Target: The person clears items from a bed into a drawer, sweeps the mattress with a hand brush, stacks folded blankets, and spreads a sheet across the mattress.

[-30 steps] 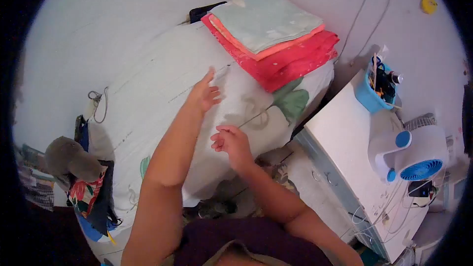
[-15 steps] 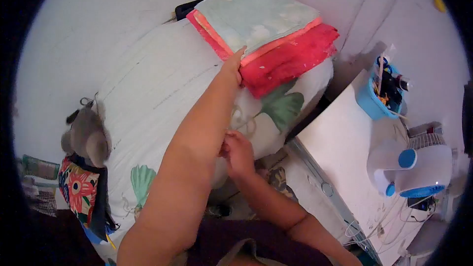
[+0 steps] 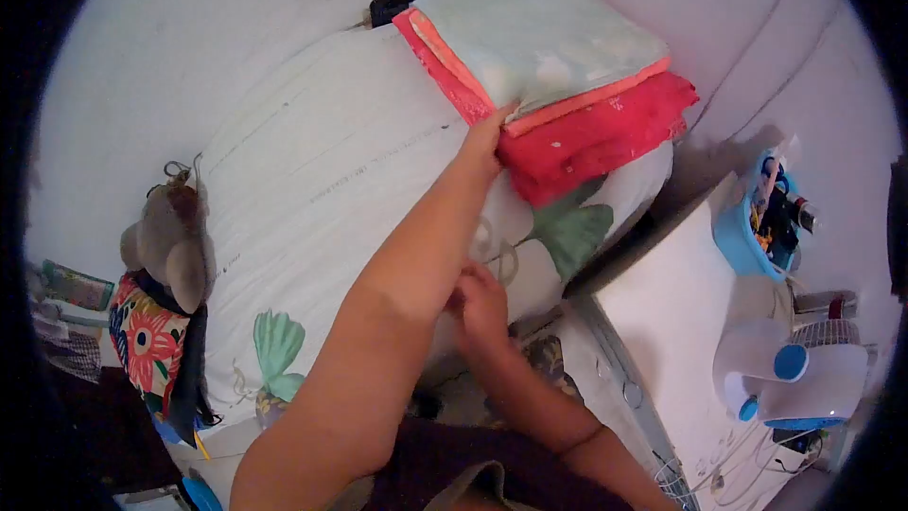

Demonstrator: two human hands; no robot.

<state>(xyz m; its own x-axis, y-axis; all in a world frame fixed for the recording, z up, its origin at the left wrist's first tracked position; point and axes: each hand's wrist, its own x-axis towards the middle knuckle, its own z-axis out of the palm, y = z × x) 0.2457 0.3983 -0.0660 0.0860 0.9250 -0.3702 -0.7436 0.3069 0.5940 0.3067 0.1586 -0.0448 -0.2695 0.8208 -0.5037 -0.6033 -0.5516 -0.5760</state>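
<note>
My left hand (image 3: pixel 494 132) is at the near corner of a stack of folded cloths, at the far end of my outstretched arm. Its thumb lies on the pale green cloth (image 3: pixel 539 28), while the other fingers are mostly out of sight under the corner. Below that cloth are an orange layer (image 3: pixel 605 95) and a wider red cloth (image 3: pixel 596 147). The stack rests on a white sheet (image 3: pixel 322 161) with green shell prints. Lower down, my right hand (image 3: pixel 482 303) is closed beside the left forearm, which hides its fingertips; what they grip cannot be made out.
A grey stuffed toy (image 3: pixel 170 241) and a floral bag (image 3: pixel 151 341) lie at the bed's left edge. On the right, a white tabletop (image 3: pixel 662 293) holds a blue basket (image 3: pixel 747 232) of small items, a white-and-blue appliance (image 3: pixel 804 374) and cables. A black object (image 3: pixel 407 5) sits behind the stack.
The view has shifted, so the stack and basket appear farther right and the basket lower. My left hand keeps its place at the stack's corner; the right stays closed beside the left forearm.
</note>
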